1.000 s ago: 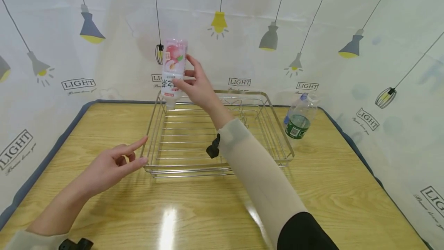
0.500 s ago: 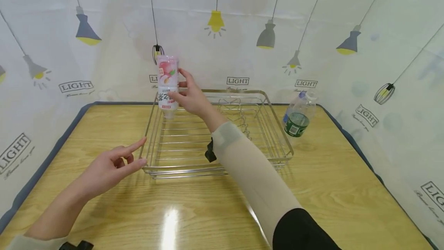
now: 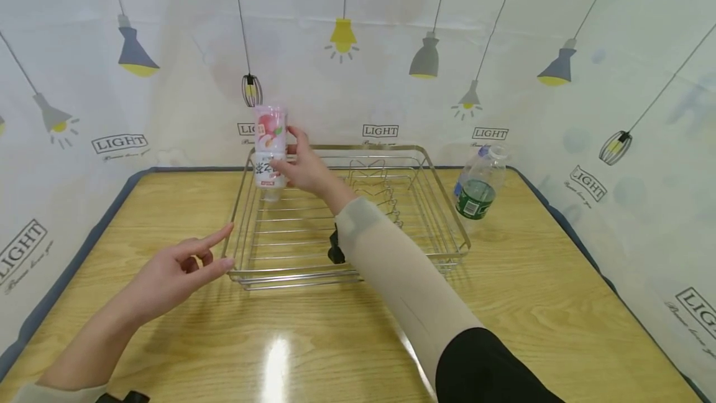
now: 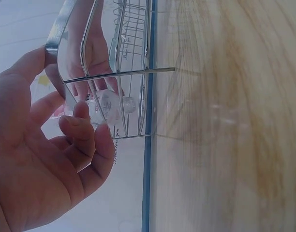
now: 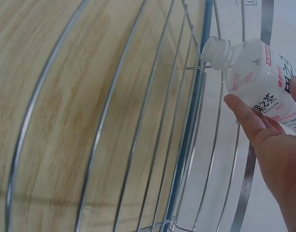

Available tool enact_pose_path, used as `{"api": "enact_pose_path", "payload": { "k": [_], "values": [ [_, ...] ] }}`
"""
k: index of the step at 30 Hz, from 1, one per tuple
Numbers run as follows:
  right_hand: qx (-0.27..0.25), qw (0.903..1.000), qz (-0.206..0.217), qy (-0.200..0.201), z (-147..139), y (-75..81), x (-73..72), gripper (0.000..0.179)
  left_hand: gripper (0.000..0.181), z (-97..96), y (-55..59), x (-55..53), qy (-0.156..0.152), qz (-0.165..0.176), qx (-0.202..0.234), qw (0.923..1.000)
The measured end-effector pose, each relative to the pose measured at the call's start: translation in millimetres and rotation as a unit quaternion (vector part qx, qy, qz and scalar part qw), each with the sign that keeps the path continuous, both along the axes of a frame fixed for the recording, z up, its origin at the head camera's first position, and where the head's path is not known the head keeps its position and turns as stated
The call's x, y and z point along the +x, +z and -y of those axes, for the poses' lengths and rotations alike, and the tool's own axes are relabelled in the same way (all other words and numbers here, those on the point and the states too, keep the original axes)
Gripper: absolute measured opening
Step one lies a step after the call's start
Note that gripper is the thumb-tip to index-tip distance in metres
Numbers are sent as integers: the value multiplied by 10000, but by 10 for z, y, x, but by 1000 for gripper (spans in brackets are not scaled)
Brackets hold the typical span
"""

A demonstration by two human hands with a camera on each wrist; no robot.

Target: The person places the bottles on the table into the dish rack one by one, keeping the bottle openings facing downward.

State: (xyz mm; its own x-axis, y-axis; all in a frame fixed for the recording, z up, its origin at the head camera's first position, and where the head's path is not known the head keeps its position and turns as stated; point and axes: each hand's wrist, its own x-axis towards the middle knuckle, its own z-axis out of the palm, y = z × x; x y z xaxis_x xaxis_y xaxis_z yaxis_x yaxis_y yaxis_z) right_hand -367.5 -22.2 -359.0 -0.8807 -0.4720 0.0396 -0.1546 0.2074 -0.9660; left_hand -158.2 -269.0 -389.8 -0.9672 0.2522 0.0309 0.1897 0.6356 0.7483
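Note:
My right hand [image 3: 309, 170] grips a clear plastic drink bottle [image 3: 271, 142] with a pink peach label. The bottle is upside down over the back left of a wire dish rack [image 3: 304, 275], its capless neck [image 5: 216, 52] pointing down. In the left wrist view that neck shows behind the rack's wires, among the right hand's fingers. My left hand [image 3: 168, 278] is at the rack's left side, thumb and forefinger spread and touching its rim [image 4: 53, 43]. The other left fingers [image 4: 80, 125] are loosely curled and hold nothing.
Two clear bottles stand right of the rack, one with a green label [image 3: 475, 199], the other with a blue label [image 3: 458, 186] and partly hidden behind it. A patterned curtain [image 3: 380, 92] rises behind the wooden table [image 3: 537, 291]. Wavy wire dividers [image 3: 386, 194] line the rack's right half.
My right hand has lowered the upside-down bottle toward the rack's back left part. The left hand has stayed at the rack's left rim. The head view has shifted slightly.

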Motion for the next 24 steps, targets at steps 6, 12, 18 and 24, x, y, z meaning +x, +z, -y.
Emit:
{"api": "enact_pose_path", "payload": {
  "k": [6,12,18,24],
  "values": [
    [115,9999,-98,39,25,-62,-17,92,64,10,-13,1,23,-28,-24,10000],
    [201,9995,-252,-4,54,-92,-40,92,64,9,-11,0,48,-50,-11,10000],
    [346,9991,-244,-67,66,-107,-42,93,63,7,-9,1,8,-81,43,10000],
    [226,9996,-140,-34,68,-110,-43,97,62,13,-8,5,-5,-64,32,10000]
  ]
}}
